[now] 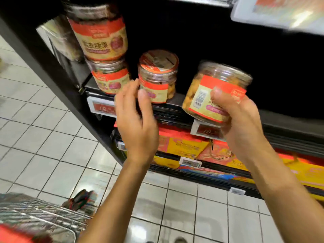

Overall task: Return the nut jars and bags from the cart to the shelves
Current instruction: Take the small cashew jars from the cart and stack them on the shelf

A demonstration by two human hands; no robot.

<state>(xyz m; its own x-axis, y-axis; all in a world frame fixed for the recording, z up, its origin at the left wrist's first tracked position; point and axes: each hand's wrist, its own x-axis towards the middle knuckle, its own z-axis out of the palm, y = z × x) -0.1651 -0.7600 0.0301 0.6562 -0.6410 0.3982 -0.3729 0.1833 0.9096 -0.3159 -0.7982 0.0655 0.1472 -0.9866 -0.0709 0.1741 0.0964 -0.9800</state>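
Note:
My right hand (240, 118) grips a clear nut jar (215, 90) with a red and cream label, tilted, just above the front edge of the black shelf (184, 100). My left hand (136, 120) is raised with relaxed fingers; its fingertips touch or nearly touch the side of a smaller nut jar (157, 76) standing on the shelf. Further left, two more jars are stacked: a large one (100, 34) on top of a lower one (110, 78). The wire cart (40, 216) is at the bottom left, blurred.
Price tags (103, 106) hang along the shelf edge. Red and yellow boxes (185, 146) fill the shelf below. Packaged goods (59, 41) sit at the shelf's left end. The back of the shelf to the right is dark. White tiled floor (43, 137) lies to the left and below.

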